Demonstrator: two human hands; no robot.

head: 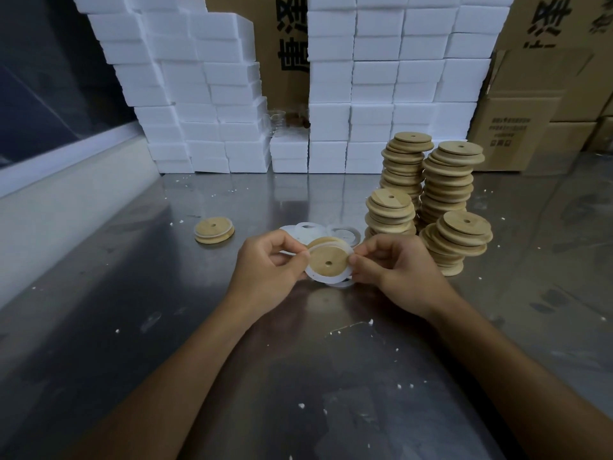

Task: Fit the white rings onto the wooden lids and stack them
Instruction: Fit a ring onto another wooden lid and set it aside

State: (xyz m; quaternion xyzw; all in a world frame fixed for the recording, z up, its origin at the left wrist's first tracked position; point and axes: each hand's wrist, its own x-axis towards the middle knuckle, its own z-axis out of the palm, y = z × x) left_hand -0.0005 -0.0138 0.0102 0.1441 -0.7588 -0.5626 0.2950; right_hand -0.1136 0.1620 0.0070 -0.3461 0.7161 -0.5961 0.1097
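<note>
- I see the left hand [270,265] with curled fingers, thumb and forefinger pinching the left edge of the wooden lid [328,262].
- I see the right hand [394,267] likewise curled, its fingertips pinching the lid's right edge and the white ring [313,277] around it.
- The lid is held between both hands just above the metal surface [132,293], its flat face with the centre hole tilted toward the camera.
- The white ring encircles the lid; it shows as a pale band along the lower left and upper right of the rim. I cannot tell whether it is fully seated.
- Loose white rings [308,229] lie on the surface directly behind the hands, overlapping one another.
- A single lid with its ring [214,230] rests flat on the surface to the left, well apart from the hands.
- Stacks of wooden lids [431,200] stand to the right of the hands: two tall columns behind, two shorter ones in front, all leaning unevenly.
- White foam blocks [215,94] are piled along the back of the surface, with cardboard boxes [517,127] behind and to the right.
- Small white crumbs are scattered across the surface.
</note>
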